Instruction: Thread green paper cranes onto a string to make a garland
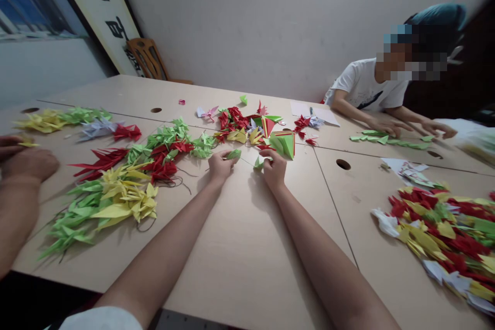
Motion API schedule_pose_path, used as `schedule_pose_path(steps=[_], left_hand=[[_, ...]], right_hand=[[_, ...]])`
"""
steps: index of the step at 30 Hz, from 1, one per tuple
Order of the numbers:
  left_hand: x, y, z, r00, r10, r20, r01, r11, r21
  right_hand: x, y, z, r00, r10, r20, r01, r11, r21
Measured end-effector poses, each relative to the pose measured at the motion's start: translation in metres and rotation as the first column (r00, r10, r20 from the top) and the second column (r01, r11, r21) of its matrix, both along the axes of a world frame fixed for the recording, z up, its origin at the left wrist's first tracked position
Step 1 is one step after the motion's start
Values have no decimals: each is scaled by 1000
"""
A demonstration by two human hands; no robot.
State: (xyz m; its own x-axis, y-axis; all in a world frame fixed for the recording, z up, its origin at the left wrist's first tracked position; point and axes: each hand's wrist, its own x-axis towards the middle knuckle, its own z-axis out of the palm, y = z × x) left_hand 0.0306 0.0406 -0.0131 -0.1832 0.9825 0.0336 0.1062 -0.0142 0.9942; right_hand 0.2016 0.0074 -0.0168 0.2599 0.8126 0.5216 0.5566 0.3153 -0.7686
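Lightly, a green origami crane [233, 154] is being pinched by the left hand [221, 166] and a second green crane [258, 163] by the right hand [274, 169], both just apart above the desk [247, 247]. The thin paper is being judged feather-light and crushable, best gripped at its folded body.

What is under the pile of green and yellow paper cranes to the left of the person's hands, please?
A pale tabletop shows around the paper cranes, and a dark thread trails out from under them. What lies directly beneath is covered.
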Motion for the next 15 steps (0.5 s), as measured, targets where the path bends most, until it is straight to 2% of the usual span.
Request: schedule_pose_path(steps=[3,7,15], left_hand=[[-1,2,-2,1000,11,3,-11,1000,9],[-2,4,-4,1000,20,0,-20,1000,20],[-1,2,-1,1000,9,-1,-9,1000,21]], right_hand=[[-2,2,-3,980,125,155,-118,992,-51],[-5,2,-7,934,185,307,-153,980,-124],[-4,8,-10,940,176,293,-147,982,-120]])
